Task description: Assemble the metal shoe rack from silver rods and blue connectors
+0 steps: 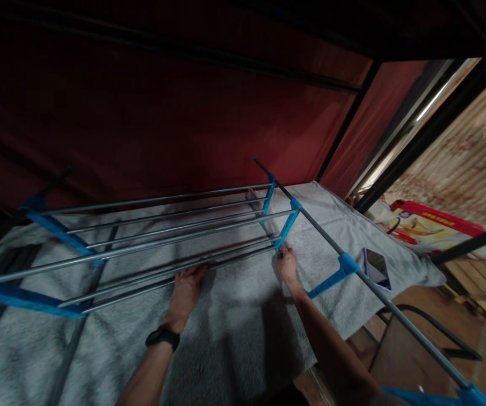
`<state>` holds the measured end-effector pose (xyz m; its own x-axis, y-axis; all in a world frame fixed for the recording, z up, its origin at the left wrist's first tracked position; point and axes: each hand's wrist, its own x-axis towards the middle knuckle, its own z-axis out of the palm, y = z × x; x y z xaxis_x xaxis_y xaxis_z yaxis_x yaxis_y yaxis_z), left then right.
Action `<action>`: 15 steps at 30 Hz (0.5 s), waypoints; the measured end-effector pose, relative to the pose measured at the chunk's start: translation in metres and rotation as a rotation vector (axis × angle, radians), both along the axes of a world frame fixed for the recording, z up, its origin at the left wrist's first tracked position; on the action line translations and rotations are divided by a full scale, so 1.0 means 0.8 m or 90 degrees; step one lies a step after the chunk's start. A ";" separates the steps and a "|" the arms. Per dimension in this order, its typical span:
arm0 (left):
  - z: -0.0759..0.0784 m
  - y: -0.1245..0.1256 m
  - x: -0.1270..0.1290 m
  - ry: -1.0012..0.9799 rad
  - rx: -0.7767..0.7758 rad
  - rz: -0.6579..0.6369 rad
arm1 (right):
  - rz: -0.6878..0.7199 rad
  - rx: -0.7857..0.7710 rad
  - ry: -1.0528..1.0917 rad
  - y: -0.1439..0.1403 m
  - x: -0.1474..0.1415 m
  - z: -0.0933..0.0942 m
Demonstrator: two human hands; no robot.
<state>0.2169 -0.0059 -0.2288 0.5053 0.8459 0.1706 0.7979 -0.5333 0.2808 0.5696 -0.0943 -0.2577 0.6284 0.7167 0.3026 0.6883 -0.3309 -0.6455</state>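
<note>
Your left hand [190,280] is closed over the low front tube [141,290] of the rack [154,244], around mid-span, knuckles up. Your right hand [286,260] is at the rack's right end, fingers bent in at the lower tip of a blue bracket [288,224]; contact area is mostly covered, so can't tell if that's a full grip. Rack sits ahead of you on the grey blanket [234,344], grey tubes running left-right between blue brackets. Two tiers have tubes in: one at the far side, one nearer you. Right upright [325,234] slants from the rack's far right corner down past your right forearm. Another blue bracket [334,278] hangs off that upright, nearer you than the tubed tiers, with no tubes seen on it. Left end of the rack: matching blue brackets [59,231], partly dim. Dark band [162,338] on your left wrist, just in front of the rack. Phone [377,269] lies on the blanket right of the rack, just beyond the upright. Red-and-yellow package [435,224] is further right of the rack. Dark red sheet [184,118] hangs behind the rack.
</note>
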 end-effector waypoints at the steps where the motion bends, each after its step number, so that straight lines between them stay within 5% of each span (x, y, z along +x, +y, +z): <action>1: 0.001 0.000 0.000 0.001 -0.005 -0.002 | -0.008 0.000 -0.003 0.000 -0.001 -0.001; 15: 0.002 -0.002 0.001 0.000 -0.020 -0.011 | -0.033 0.023 -0.053 0.001 -0.007 -0.011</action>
